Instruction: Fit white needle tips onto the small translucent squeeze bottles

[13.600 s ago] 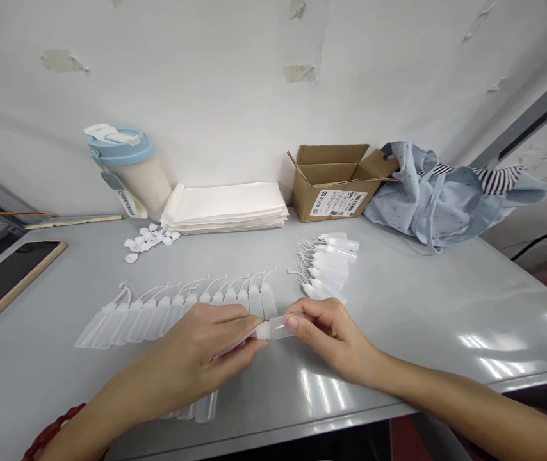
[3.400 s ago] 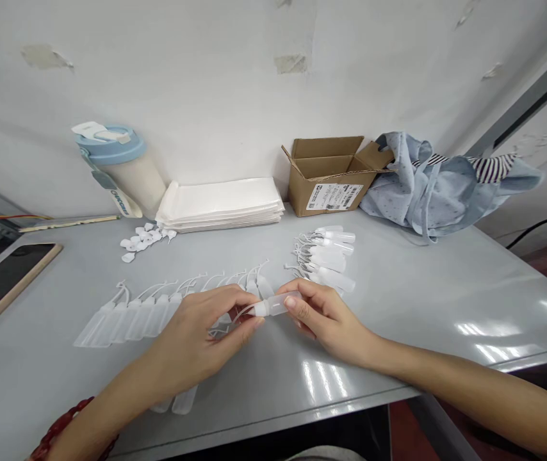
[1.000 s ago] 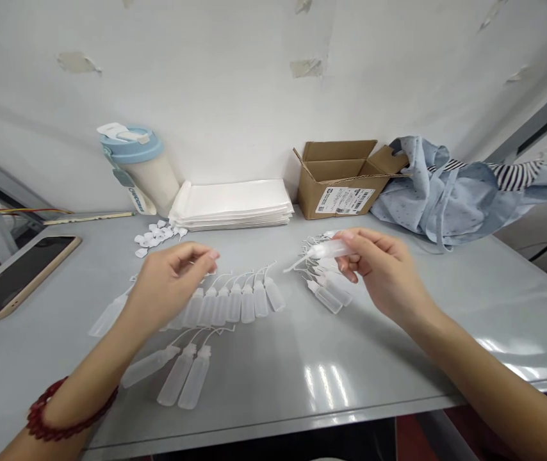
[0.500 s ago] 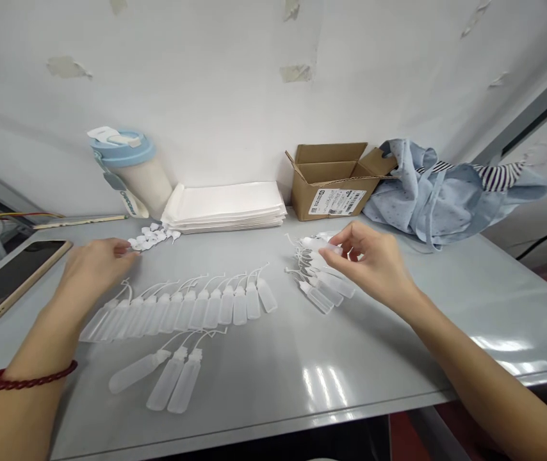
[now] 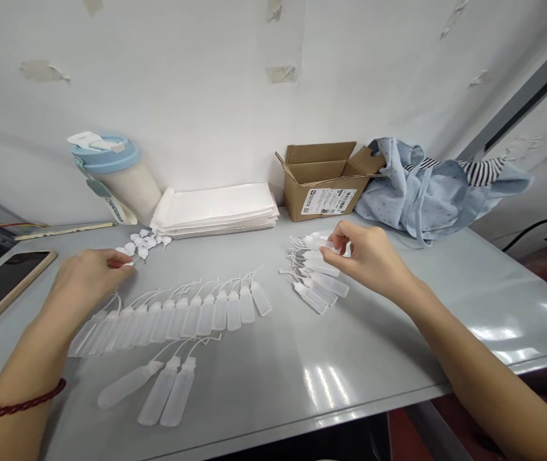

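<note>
My left hand (image 5: pixel 91 276) is closed in a pinch, with a small white cap (image 5: pixel 130 263) at its fingertips. Just beyond it lies a little heap of white caps (image 5: pixel 145 241). My right hand (image 5: pixel 372 261) has its thumb and forefinger closed on a translucent plastic squeeze bottle (image 5: pixel 320 242) at the far end of the right-hand group. Several more such bottles (image 5: pixel 312 296) lie under and in front of that hand, thin bent spouts pointing left. A long row of the same bottles (image 5: pixel 191 315) stretches across the left middle, and three others (image 5: pixel 158 390) lie nearer me.
Along the wall stand a blue-lidded cup (image 5: pixel 124 179), a stack of white sheets or envelopes (image 5: pixel 216 208), an open cardboard box (image 5: pixel 321 192) and a bundled blue cloth (image 5: pixel 427 198). A phone (image 5: pixel 2 285) lies at the left. The grey table's front edge (image 5: pixel 302 422) runs below.
My left hand has drawn back slightly from the caps, and a cap now shows at its fingertips. My right hand stays at the bottles. The whole view has shifted a little.
</note>
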Demonstrator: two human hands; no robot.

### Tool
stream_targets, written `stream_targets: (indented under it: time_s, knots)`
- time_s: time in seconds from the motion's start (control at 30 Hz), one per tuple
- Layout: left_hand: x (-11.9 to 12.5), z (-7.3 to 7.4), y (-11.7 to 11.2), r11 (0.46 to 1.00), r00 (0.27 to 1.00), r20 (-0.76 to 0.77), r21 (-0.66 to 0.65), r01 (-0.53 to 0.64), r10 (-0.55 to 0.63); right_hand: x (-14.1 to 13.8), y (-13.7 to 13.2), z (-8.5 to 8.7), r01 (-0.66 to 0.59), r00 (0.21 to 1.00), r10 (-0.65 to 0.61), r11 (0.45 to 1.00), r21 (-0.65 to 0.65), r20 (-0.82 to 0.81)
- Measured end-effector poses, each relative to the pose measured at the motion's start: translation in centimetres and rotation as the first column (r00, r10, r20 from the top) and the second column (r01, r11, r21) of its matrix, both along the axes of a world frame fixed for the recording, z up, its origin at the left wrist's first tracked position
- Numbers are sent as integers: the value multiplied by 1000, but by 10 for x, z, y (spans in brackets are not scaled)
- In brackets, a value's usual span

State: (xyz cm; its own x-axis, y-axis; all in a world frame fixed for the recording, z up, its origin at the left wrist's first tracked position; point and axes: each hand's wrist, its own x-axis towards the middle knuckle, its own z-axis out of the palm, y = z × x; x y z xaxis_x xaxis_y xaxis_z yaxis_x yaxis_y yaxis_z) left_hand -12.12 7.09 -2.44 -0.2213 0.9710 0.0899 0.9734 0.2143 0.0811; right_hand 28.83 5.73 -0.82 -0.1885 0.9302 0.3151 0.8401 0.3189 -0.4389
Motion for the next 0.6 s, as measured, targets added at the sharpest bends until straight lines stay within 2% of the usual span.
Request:
stream_targets:
  time_s: [0.1, 0.17, 0.23, 0.33, 0.5, 0.6]
  knots:
    - [13, 10, -2, 997, 997, 33, 35, -67, 66, 9, 7, 3, 16, 998, -15, 1000, 19, -56]
    - [22, 16, -4, 980, 978, 124, 82, -181, 170, 16, 11, 3, 28, 996, -25, 999, 30, -91]
    - [31, 20, -7, 961, 953, 223, 137, -239, 205, 21, 15, 2, 32, 995, -30, 999, 15, -97]
    - [39, 21, -10, 951, 938, 316, 218, -218, 142, 26, 18, 0, 3, 998, -5, 999, -39, -56]
    - [41, 18, -11, 950, 944, 316, 256, -178, 92, 28, 16, 0, -13, 999, 23, 981, -192, 49]
    - [44, 19, -13, 940, 939, 336, 293, -176, 72, 32, 17, 3, -6, 999, 16, 979, -202, 46]
